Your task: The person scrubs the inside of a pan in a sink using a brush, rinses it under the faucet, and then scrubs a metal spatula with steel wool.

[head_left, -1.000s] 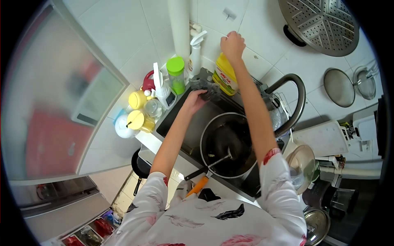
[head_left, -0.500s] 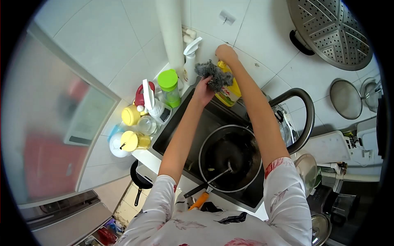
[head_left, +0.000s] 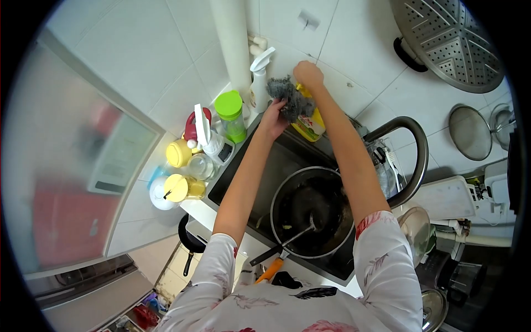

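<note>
My left hand (head_left: 273, 118) is closed on a grey, frizzy scouring pad (head_left: 291, 99), in front of a yellow dish soap bottle (head_left: 311, 126). At the top of that bottle, my right hand (head_left: 308, 76) is curled shut; its fingertips are hidden from this side. The bottle stands at the far edge of the dark sink (head_left: 251, 182), and the pad covers part of it. Below my forearms a black wok (head_left: 310, 202) sits in the sink. A black-handled utensil (head_left: 297, 237) leans across the wok's rim, its metal end inside.
Left of the sink stand white spray bottles (head_left: 218, 146), a green-lidded container (head_left: 229, 110) and yellow-lidded jars (head_left: 182, 189). A curved faucet (head_left: 418, 152) arches on the right. A perforated steamer tray (head_left: 451, 41) and strainers (head_left: 470, 133) hang on the tiled wall.
The whole view has shifted slightly. Both hands keep nearly the same places and grips, and the wok and bottle stay put.
</note>
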Demonstrator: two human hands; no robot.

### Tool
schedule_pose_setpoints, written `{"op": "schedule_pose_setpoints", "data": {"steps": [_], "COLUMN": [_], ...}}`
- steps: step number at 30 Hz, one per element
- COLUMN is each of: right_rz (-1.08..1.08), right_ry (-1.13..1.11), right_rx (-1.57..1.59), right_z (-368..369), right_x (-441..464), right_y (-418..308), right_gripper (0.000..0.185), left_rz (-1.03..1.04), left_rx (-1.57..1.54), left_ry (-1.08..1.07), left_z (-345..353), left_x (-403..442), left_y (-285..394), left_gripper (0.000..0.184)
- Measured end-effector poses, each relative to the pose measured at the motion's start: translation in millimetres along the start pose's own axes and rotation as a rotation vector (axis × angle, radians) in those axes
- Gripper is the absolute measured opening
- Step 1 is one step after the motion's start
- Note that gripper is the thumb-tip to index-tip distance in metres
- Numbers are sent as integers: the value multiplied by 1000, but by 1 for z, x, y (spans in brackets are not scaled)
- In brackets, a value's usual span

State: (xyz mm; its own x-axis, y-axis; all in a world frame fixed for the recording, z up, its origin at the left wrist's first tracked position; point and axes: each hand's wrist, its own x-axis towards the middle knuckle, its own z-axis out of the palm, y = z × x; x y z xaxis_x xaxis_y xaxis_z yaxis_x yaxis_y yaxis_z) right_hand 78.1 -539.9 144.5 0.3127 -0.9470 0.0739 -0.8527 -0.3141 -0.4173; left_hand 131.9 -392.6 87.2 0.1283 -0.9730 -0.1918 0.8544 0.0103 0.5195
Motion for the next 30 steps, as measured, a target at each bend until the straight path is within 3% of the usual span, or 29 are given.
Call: {"op": "schedule_pose_setpoints", "data": {"steps": [3, 6, 8, 9, 11, 12, 15, 17, 18, 20, 22, 25, 28, 30], "right_rz": [23, 93, -131, -127, -425, -360, -227, 274, 426, 647, 687, 765, 843, 800], "right_ry": [-5, 163, 325, 331, 587, 525, 264, -164, -194, -412, -387, -325, -234, -100], "right_rx": [-6, 123, 228, 225, 482, 591, 1075, 1518, 1615, 1973, 2060, 2158, 2176, 2034], "right_z": [-14, -20, -31, -39, -49, -48, -24, -14, 0, 2, 6, 24, 36, 44], "right_x": [-12, -25, -33, -49, -115, -150, -247, -307, -329, -371, -403, -442, -468, -476], "right_y": [-12, -16, -13, -13, -4, 4, 37, 53, 61, 71, 81, 103, 130, 150], "right_gripper": [32, 30, 25, 25, 20, 19, 24, 34, 43, 44, 44, 45, 45, 42], "left_rz": [-43, -137, -159, -178, -228, -267, -318, -382, -401, -260, -311, -15, 109, 279], "left_rx": [57, 102, 158, 205, 200, 197, 242, 269, 278, 666, 931, 1687, 1544, 1783], "left_ry": [36, 46, 55, 62, -9, -78, 22, 83, 79, -2, 138, 118, 86, 128], "left_z": [3, 4, 3, 5, -11, -16, -15, -1, 1, 7, -3, -16, -42, -49], "left_x": [-14, -43, -70, -81, -98, -107, -146, -176, -186, -205, -214, -236, -251, -271], "left_y": [3, 6, 6, 6, -1, -7, -24, -32, -43, -69, -105, -143, -162, -159], "left_gripper": [31, 29, 29, 29, 29, 29, 29, 28, 28, 27, 28, 27, 26, 24]}}
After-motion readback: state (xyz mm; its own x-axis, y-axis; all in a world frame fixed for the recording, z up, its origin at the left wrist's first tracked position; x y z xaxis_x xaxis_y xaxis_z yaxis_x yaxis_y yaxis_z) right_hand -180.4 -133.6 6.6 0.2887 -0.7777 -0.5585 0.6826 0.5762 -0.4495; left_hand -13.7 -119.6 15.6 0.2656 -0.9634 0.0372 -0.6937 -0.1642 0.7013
